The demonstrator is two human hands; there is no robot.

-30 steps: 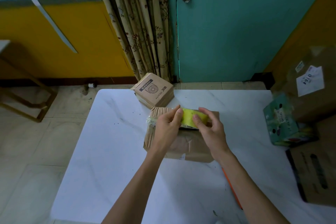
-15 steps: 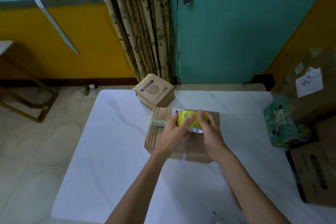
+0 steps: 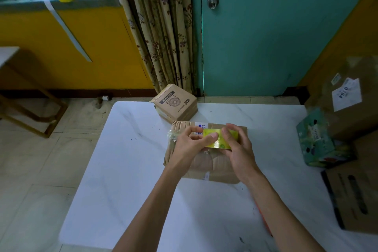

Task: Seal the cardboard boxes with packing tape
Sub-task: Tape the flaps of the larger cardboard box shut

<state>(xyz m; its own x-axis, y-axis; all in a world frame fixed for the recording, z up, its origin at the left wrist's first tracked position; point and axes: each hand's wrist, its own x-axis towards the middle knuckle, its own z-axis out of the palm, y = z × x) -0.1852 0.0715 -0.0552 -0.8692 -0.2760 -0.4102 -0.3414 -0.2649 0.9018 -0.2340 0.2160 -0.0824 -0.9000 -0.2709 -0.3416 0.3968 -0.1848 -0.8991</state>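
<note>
Both grips are on the tape (image 3: 217, 143) — the left grip (image 3: 189, 147) pinches the yellow roll, thumb on its face and fingers curled at the far side, while the right grip (image 3: 240, 152) curls round its right end. The roll is over the far half of the box (image 3: 212, 164) — touching it or not, I cannot tell. The box lies flat mid-counter (image 3: 131, 149), crumpled. A small box (image 3: 177, 102) sits just beyond, at the far edge.

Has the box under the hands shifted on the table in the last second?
No. The cardboard box sits just as close to the small printed box at the far edge of the table as before.
</note>
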